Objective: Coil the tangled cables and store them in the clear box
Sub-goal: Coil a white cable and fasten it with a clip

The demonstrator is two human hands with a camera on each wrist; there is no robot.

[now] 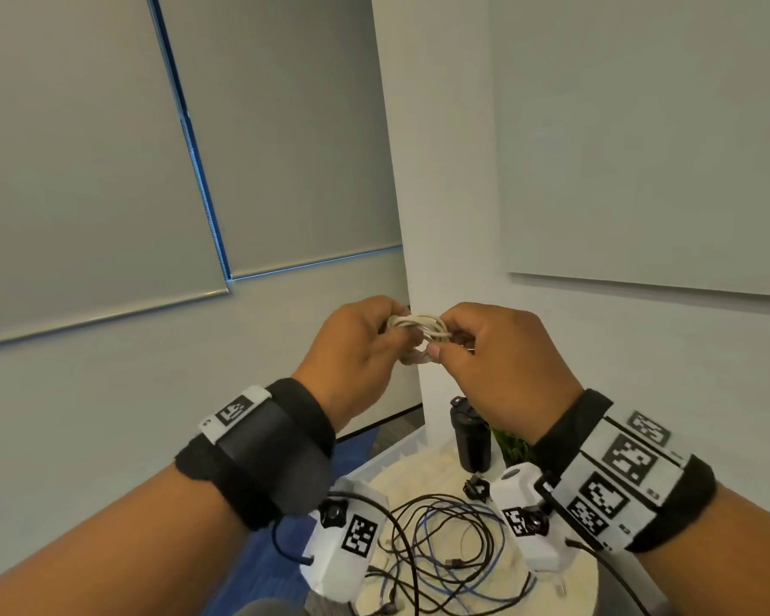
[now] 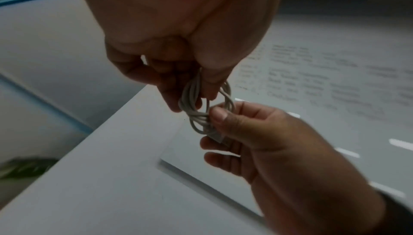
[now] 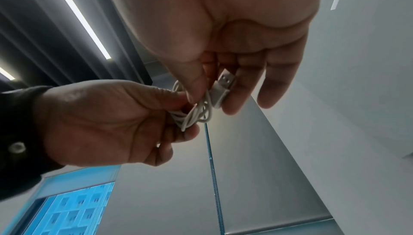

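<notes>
Here both thumbs and forefingers pinch a small white cable coil (image 1: 420, 332) held up between the left hand (image 1: 356, 349) and right hand (image 1: 498, 353), its USB plug (image 3: 223, 86) apparently being tucked; next comes stowing it, then the dark tangled cables (image 1: 450, 549) on the table (image 1: 574, 584) below.
</notes>
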